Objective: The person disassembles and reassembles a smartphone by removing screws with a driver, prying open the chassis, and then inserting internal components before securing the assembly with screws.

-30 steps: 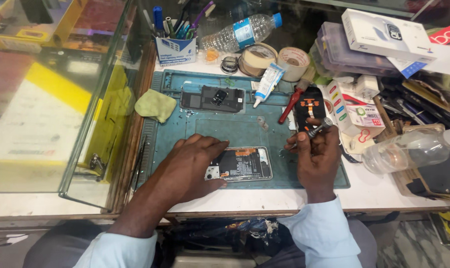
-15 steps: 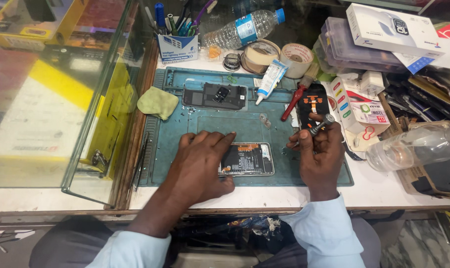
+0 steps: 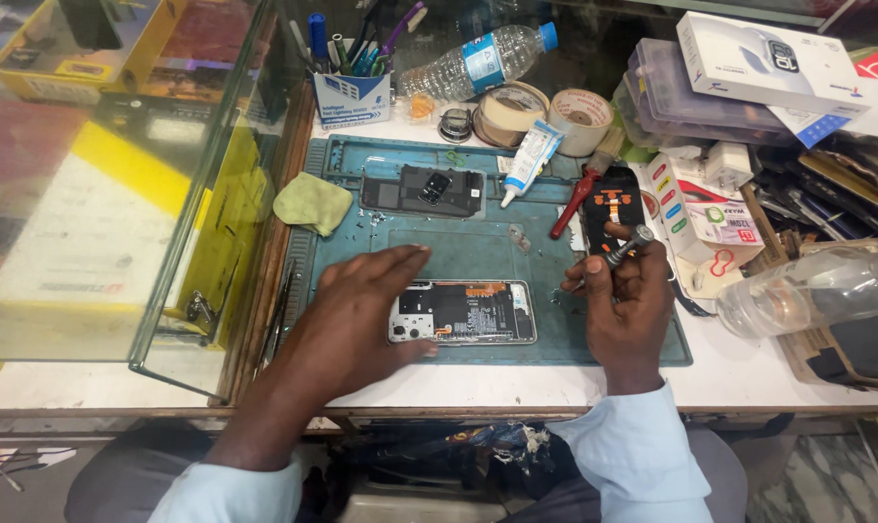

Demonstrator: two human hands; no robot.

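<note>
On the mat: an opened phone (image 3: 463,312) lies flat near the front edge of a blue-green mat (image 3: 458,247), its back off and its insides showing.
Left hand: the left hand (image 3: 366,310) lies flat, fingers spread, on the left end of the phone and on the mat beside it; it grips nothing.
Right hand: the right hand (image 3: 628,300) is closed around a small screwdriver (image 3: 621,248), whose metal cap sticks up above the thumb; the hand stands just right of the phone, not touching it.
Tip: hidden by the fingers, so I cannot tell where it points.
Behind the phone: a dark back cover (image 3: 422,190) with a camera opening lies across the far part of the mat.
Left of cover: a yellow-green cloth (image 3: 311,202) rests at the mat's left edge.
Right of cover: a white tube (image 3: 530,160) and a red-handled tool (image 3: 576,199) lie tilted, close together.
Far edge: two tape rolls (image 3: 545,114), a water bottle (image 3: 477,60) on its side and a pen cup (image 3: 352,92).
Right side: boxes (image 3: 695,203) and a clear bottle (image 3: 807,291) crowd the table (image 3: 749,373).
Left side: a glass case (image 3: 119,174) stands against the mat.
</note>
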